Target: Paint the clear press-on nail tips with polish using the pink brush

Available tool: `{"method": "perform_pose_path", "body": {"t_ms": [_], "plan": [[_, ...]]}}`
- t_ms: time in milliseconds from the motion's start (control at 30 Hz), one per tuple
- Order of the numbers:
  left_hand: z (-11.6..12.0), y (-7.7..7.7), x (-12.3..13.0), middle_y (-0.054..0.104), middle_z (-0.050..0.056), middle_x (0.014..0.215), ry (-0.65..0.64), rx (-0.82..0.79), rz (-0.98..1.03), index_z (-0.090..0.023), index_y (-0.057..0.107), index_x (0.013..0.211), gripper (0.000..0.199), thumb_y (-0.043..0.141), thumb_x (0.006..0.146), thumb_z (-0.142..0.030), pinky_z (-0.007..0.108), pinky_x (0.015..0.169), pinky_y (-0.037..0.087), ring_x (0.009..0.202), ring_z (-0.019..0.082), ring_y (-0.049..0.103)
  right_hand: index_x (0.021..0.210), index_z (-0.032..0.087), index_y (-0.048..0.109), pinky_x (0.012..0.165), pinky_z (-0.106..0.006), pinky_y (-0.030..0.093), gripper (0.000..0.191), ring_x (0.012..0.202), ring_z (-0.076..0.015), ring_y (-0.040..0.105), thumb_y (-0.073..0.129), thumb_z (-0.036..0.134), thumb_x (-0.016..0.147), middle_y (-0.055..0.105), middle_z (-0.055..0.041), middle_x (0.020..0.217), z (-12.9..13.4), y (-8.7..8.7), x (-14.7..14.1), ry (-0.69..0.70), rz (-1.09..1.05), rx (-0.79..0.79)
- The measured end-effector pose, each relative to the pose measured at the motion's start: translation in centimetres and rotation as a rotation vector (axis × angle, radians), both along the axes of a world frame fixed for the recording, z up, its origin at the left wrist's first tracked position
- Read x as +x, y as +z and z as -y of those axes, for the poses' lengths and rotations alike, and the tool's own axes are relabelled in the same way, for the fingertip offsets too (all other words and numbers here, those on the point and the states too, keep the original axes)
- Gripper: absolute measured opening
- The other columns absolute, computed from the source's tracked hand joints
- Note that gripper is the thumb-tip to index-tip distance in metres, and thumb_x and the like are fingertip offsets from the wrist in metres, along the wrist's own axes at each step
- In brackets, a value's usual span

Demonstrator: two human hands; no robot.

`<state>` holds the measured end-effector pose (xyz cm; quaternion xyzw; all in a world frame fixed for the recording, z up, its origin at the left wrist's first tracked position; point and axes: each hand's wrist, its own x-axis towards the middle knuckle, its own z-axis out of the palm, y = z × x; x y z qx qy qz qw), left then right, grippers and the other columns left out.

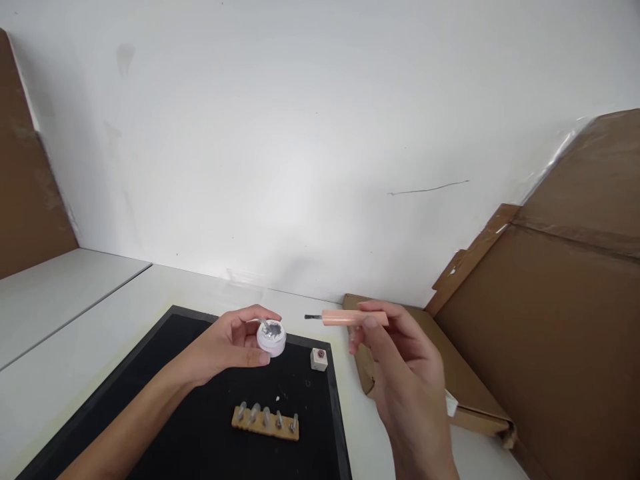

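Note:
My left hand point(235, 343) is closed around a small round white jar point(271, 339) whose top shows silvery grey smears. A small clear piece seems to stand at the jar's top, near my fingers. In my right hand point(400, 353) is a pink-handled brush point(350, 318), held level, its dark bristles pointing left toward the jar but apart from it. Below the hands, a wooden strip point(265, 425) carries several upright clear nail tips on the black mat point(200, 427). A small white block point(319, 359) with a dark reddish spot sits near the mat's right edge.
A flat cardboard box point(465, 373) lies on the white table point(100, 313) at the right, partly behind my right hand. Brown cardboard panels point(565, 300) stand at both sides. A white wall point(300, 133) rises behind the table.

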<state>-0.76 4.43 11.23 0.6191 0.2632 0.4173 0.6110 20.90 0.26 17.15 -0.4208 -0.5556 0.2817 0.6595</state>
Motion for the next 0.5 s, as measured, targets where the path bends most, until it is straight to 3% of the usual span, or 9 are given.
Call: {"method": "perform_pose_path", "body": {"t_ms": [133,233,367,500], "plan": [[1.2,1.1,-0.5,0.064,0.003,0.097,-0.057,-0.174,0.246,-0.023,0.064,0.106,0.045,0.081,0.065,-0.019,0.026,0.073,0.043,0.085,0.017,0.058,0.092,0.026,0.064,0.051,-0.024,0.041,0.012,0.056,-0.0133,0.051,0.06,0.036,0.087,0.053,0.0017,0.063,2.1,0.0,-0.8,-0.028,0.088,0.161],[1.7,1.5,-0.6,0.065,0.002,0.091,-0.074,-0.205,0.299,-0.022,0.065,0.098,0.039,0.082,0.064,-0.021,0.023,0.07,0.042,0.083,0.016,0.059,0.094,0.026,0.063,0.055,-0.027,0.044,0.008,0.064,-0.0159,0.053,0.057,0.027,0.089,0.053,-0.0015,0.073,3.1,-0.1,-1.3,-0.052,0.207,0.296],[2.0,1.6,-0.5,0.066,0.002,0.086,-0.13,-0.287,0.394,-0.017,0.067,0.094,0.04,0.085,0.058,-0.017,0.021,0.068,0.044,0.077,0.014,0.059,0.101,0.024,0.061,0.058,-0.03,0.047,0.018,0.07,-0.0176,0.054,0.054,0.013,0.088,0.055,-0.0044,0.08,3.7,-0.3,-1.9,-0.028,0.365,0.47],[2.1,1.5,-0.2,0.067,0.003,0.085,-0.276,-0.36,0.546,-0.014,0.069,0.098,0.034,0.08,0.065,-0.017,0.02,0.064,0.047,0.07,0.012,0.061,0.108,0.023,0.059,0.053,-0.029,0.046,0.028,0.068,-0.0172,0.055,0.054,0.007,0.085,0.057,-0.0046,0.079,3.9,-0.5,-2.3,-0.012,0.462,0.6]]}}
